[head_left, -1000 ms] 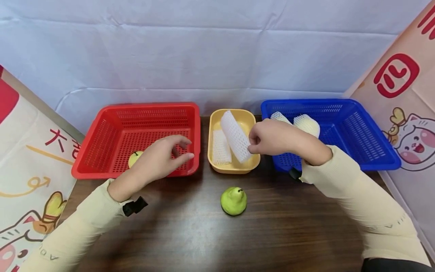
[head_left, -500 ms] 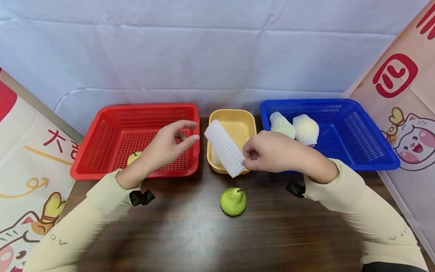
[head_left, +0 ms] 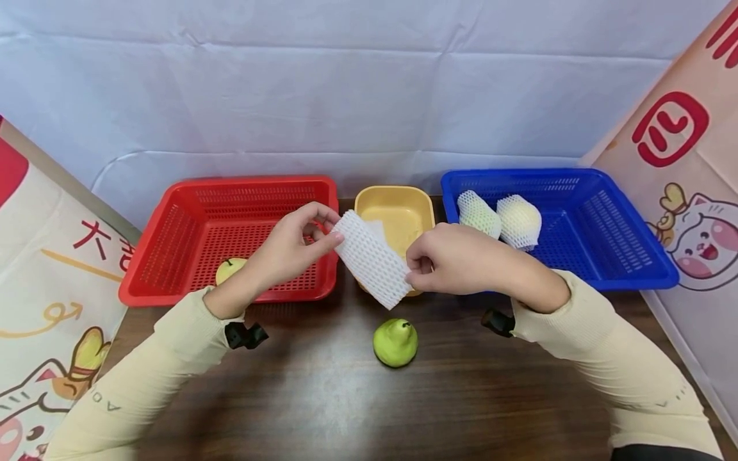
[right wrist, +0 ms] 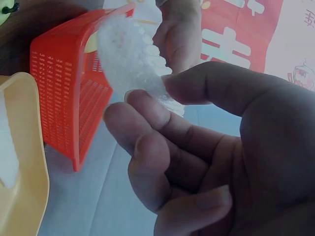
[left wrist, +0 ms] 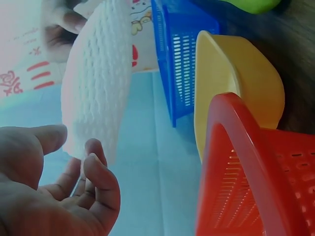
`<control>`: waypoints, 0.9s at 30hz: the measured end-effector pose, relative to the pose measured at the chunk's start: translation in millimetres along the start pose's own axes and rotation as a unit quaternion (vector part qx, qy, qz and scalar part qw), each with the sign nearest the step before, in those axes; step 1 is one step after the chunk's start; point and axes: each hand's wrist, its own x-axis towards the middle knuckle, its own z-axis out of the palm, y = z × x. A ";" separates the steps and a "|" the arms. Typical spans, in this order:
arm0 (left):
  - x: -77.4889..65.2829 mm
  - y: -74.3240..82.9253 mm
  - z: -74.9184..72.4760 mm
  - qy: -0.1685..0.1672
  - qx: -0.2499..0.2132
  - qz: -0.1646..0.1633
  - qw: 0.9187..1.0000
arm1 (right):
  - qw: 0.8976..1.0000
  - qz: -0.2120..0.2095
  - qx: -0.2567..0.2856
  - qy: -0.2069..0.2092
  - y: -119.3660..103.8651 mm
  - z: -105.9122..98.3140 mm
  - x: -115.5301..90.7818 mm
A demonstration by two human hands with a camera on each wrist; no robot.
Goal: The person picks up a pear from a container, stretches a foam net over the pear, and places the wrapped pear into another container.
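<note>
A white foam fruit net [head_left: 371, 259] hangs slantwise over the front of the yellow box [head_left: 423, 211], flattened like a sleeve. My right hand [head_left: 461, 256] pinches its lower right end between thumb and fingers, as the right wrist view also shows. At the upper left end, my left hand [head_left: 296, 246] has its thumb and fingers around the edge of the net; in the left wrist view the thumb [left wrist: 53, 137] touches its side. A green pear [head_left: 395, 342] stands upright on the table just in front of the box.
Left stands a red basket [head_left: 227, 184] with a yellowish pear [head_left: 229, 270] partly behind my wrist. In the blue basket [head_left: 623, 218] at right lie two net-wrapped fruits, one greenish [head_left: 480, 214], one pale [head_left: 519, 221]. Another white net [right wrist: 7, 147] lies in the yellow box.
The right hand has drawn the net out of the yellow box, leftward and toward the front. My left hand has moved right and now meets the net's other end. The pear stays put.
</note>
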 end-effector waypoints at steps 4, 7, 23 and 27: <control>1.3 -0.4 -0.7 -0.003 -0.027 -0.002 1.000 | 1.000 0.004 -0.001 0.003 0.4 0.5 -0.6; 1.1 -0.2 -1.2 -0.017 -0.050 -0.005 0.999 | 1.000 0.002 0.003 0.006 0.7 0.7 -1.0; 3.8 -2.8 -5.4 -0.089 -0.158 -0.002 0.983 | 0.999 -0.005 0.035 0.032 12.2 14.7 -4.8; 4.2 -1.0 -4.9 -0.110 -0.162 0.002 0.981 | 0.998 -0.007 0.035 0.047 13.8 23.0 -2.1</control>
